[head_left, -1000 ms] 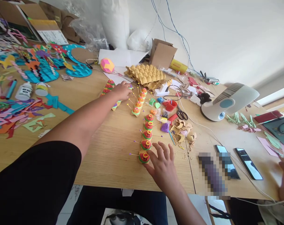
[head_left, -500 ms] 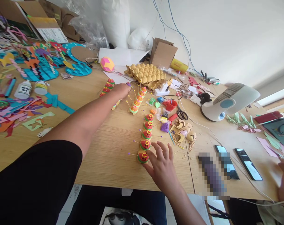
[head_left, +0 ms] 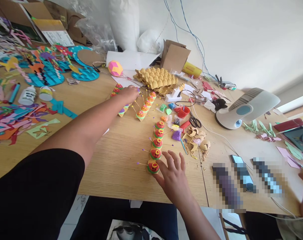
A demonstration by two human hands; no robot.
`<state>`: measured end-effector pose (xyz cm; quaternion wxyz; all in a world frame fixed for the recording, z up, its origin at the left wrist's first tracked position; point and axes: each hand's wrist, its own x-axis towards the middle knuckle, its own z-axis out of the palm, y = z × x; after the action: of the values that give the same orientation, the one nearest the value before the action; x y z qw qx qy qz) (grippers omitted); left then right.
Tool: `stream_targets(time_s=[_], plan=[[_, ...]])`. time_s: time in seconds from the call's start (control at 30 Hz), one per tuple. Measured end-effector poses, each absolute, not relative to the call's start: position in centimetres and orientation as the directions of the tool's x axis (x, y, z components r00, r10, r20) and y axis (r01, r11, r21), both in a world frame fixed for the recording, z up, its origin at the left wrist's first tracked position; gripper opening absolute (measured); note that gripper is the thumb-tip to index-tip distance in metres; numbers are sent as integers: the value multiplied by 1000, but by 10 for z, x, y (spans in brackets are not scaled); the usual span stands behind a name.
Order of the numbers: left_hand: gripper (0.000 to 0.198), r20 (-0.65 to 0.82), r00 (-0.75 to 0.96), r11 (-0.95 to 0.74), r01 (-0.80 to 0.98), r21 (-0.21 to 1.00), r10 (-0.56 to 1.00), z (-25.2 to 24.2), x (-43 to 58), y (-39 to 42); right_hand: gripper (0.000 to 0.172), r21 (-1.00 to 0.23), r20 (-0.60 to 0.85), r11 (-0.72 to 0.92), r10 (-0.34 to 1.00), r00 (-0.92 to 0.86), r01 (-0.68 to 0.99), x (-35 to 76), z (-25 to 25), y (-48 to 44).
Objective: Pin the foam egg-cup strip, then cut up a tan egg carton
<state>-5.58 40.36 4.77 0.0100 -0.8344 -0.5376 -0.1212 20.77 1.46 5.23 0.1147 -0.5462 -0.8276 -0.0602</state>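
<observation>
Left hand (head_left: 128,94) lay curled over the leftmost caterpillar (head_left: 116,90), just in front of the egg tray (head_left: 155,77); couldn't tell if it gripped. Right hand (head_left: 173,175) was open, fingers spread, touching the red caterpillar (head_left: 156,144) at its end farthest from the egg tray.

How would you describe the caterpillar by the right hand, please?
Find the wooden table and, near its front edge, the right hand. The caterpillar stretches away from it in five domes, red on green; the neighbouring row is orange.
</observation>
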Motion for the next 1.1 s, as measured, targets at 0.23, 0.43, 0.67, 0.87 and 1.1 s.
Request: stream_targets(time_s=[0.23, 0.43, 0.67, 0.87, 1.1], plan=[[27, 94, 498, -494, 867, -57, 862, 71, -60, 393, 36, -29, 256, 396, 891, -376, 918, 208, 53, 15], [22, 63, 482, -471, 873, -129, 874, 82, -63, 391, 37, -27, 248, 399, 891, -380, 917, 208, 52, 15], [42, 94, 234, -230, 972, -48, 968, 88, -64, 406, 36, -18, 244, 397, 892, -381, 918, 208, 53, 14], [36, 56, 169, -174, 979, 106, 984, 74, -48, 431, 35, -17, 263, 402, 885, -384, 915, 208, 55, 14], [42, 99, 223, -240, 946, 218, 970, 53, -42, 458, 37, -27, 244, 399, 892, -381, 916, 209, 56, 15]])
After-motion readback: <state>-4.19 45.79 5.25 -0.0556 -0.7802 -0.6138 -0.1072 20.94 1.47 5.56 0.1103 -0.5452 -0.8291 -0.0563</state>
